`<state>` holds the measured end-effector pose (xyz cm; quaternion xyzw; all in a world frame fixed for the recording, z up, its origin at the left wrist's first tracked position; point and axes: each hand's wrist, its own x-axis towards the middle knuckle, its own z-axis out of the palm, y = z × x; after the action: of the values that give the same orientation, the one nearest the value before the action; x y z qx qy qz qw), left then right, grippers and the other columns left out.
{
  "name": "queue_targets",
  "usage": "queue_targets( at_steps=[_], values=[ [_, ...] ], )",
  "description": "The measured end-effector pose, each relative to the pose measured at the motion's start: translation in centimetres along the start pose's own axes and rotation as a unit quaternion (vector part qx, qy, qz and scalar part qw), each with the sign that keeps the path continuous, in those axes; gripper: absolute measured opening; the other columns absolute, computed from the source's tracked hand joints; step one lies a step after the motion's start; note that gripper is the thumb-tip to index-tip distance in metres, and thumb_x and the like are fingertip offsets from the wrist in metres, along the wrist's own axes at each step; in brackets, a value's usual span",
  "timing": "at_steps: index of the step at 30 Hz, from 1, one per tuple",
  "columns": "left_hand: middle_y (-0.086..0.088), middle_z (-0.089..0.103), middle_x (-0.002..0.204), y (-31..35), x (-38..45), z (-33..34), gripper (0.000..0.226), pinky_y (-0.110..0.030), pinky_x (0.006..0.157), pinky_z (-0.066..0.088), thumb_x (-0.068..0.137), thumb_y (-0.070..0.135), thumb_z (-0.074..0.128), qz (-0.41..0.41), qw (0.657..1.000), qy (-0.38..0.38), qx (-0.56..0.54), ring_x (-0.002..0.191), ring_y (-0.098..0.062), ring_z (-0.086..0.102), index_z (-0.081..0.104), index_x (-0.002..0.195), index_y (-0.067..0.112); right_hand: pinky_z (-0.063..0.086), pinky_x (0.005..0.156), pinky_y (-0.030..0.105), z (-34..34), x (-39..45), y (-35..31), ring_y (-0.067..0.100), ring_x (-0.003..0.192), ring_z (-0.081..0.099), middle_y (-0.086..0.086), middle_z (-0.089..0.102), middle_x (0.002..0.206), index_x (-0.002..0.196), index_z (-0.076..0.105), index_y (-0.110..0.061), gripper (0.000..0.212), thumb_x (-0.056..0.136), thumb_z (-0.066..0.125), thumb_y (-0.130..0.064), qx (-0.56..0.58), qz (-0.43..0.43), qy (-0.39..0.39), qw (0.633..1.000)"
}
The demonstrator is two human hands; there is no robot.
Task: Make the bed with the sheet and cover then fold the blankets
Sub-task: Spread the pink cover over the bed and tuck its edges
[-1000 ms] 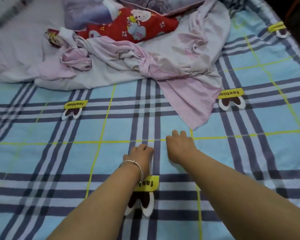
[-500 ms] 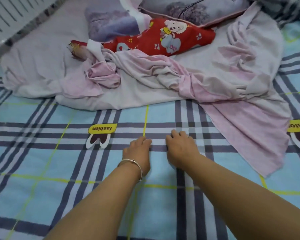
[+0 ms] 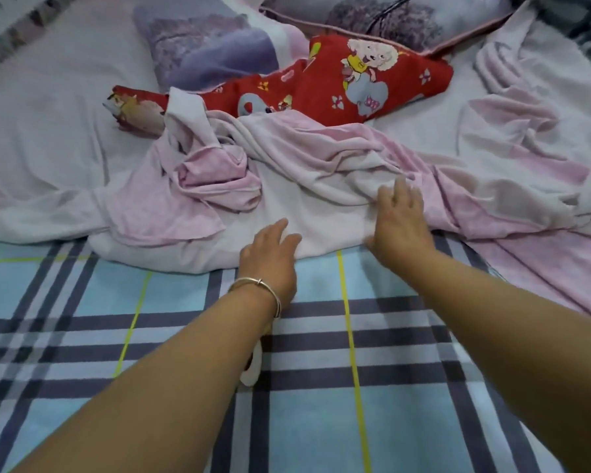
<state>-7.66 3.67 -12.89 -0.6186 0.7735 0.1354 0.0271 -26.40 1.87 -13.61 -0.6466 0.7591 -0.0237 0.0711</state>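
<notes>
A blue plaid sheet with dark stripes and yellow lines lies flat over the near part of the bed. Beyond it a pale pink blanket lies crumpled across the bed's width. My left hand, with a silver bangle on the wrist, reaches with straight fingers to the blanket's near edge. My right hand lies on the blanket's folds with fingers spread. Neither hand holds cloth.
A red cartoon-print pillow lies behind the blanket. Two grey-purple pillows sit at the head of the bed. A white slatted headboard shows at the top left corner.
Both hands have slid forward over the plaid sheet, from its middle up to the pink blanket. The view has moved closer to the pillows. The fingers have gone from curled to spread.
</notes>
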Motion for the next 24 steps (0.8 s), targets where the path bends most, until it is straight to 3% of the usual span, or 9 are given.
queue_targets(
  at_steps=[2,4,6,10,14,17,19,22,24],
  values=[
    [0.002,0.005,0.158,-0.3,1.3,0.1,0.059,-0.038,0.113,0.023,0.091,0.012,0.048,0.017,1.000,0.004,0.005,0.145,-0.021,0.012,0.027,0.144,0.027,0.012,0.118,0.045,-0.5,2.5,1.0,0.041,0.146,-0.002,0.019,-0.007,0.158,0.150,0.009,-0.008,0.077,0.091,0.057,-0.017,0.018,0.057,0.020,0.998],
    [0.003,0.006,0.158,-0.8,2.4,0.5,0.059,-0.039,0.112,0.023,0.092,0.011,0.047,0.030,0.999,0.010,0.004,0.144,-0.021,0.014,0.026,0.144,0.028,0.016,0.116,0.047,-0.7,5.0,1.9,0.043,0.144,0.008,0.018,-0.007,0.159,0.152,0.000,-0.015,0.087,0.090,0.060,-0.021,0.023,0.103,0.009,0.994],
    [0.005,0.007,0.158,-0.9,3.3,1.1,0.061,-0.038,0.111,0.023,0.091,0.010,0.047,0.044,0.999,0.026,0.012,0.143,-0.019,0.015,0.024,0.144,0.029,0.026,0.112,0.044,-0.8,6.6,2.7,0.041,0.138,0.028,0.020,0.014,0.156,0.152,-0.004,-0.017,0.094,0.088,0.063,-0.026,0.065,0.153,-0.050,0.985],
    [0.004,0.006,0.158,0.8,5.1,1.8,0.071,-0.037,0.112,0.019,0.089,0.010,0.048,0.061,0.995,0.062,0.041,0.146,-0.018,0.010,0.015,0.148,0.030,0.041,0.091,0.034,-0.6,6.3,3.8,0.034,0.118,0.053,0.016,0.053,0.129,0.134,0.046,-0.008,0.057,0.086,0.063,-0.033,-0.042,0.094,-0.130,0.986],
    [-0.001,0.014,0.159,4.7,6.9,1.3,0.069,-0.047,0.111,0.022,0.087,0.008,0.038,0.108,0.975,0.175,0.090,0.146,-0.023,0.016,0.017,0.149,0.028,0.039,0.100,0.041,-2.1,4.0,3.8,0.029,0.120,0.053,0.008,0.054,0.130,0.128,0.051,-0.012,0.039,0.094,0.050,-0.031,-0.094,-0.002,-0.192,0.977],
    [0.000,-0.015,0.159,7.6,7.8,0.7,0.071,-0.058,0.114,-0.002,0.094,0.014,0.037,0.105,0.970,0.060,0.210,0.147,-0.025,-0.013,-0.006,0.149,0.031,0.042,0.095,0.037,-2.7,2.0,5.1,0.026,0.115,0.056,0.009,0.057,0.127,0.126,0.053,-0.010,0.038,0.093,0.050,-0.027,-0.119,-0.061,-0.292,0.947],
    [-0.004,-0.007,0.160,8.9,7.5,0.5,0.059,-0.063,0.110,-0.010,0.094,0.020,0.040,0.121,0.949,-0.020,0.291,0.147,-0.027,-0.013,0.016,0.147,0.027,0.044,0.090,0.033,-2.7,0.9,6.2,0.025,0.104,0.058,0.009,0.060,0.116,0.122,0.057,-0.009,0.034,0.091,0.052,-0.020,-0.141,-0.081,-0.340,0.926],
    [-0.006,0.045,0.141,11.0,6.0,0.7,0.038,-0.053,0.115,0.014,0.093,0.024,0.043,0.160,0.935,-0.135,0.287,0.137,-0.024,0.035,0.044,0.131,0.020,0.044,0.094,0.034,-3.5,-1.1,8.2,0.025,0.107,0.057,0.009,0.060,0.121,0.121,0.059,-0.008,0.032,0.091,0.052,-0.016,-0.169,-0.096,-0.353,0.915],
    [-0.010,0.055,0.130,12.2,4.1,0.8,0.039,-0.037,0.101,0.038,0.092,0.028,0.048,0.153,0.942,-0.212,0.210,0.121,-0.028,0.053,0.041,0.127,0.015,0.038,0.102,0.038,-3.7,-2.5,9.1,0.028,0.123,0.049,0.010,0.053,0.134,0.127,0.054,-0.010,0.035,0.094,0.046,-0.017,-0.182,-0.110,-0.317,0.924]
  ],
)
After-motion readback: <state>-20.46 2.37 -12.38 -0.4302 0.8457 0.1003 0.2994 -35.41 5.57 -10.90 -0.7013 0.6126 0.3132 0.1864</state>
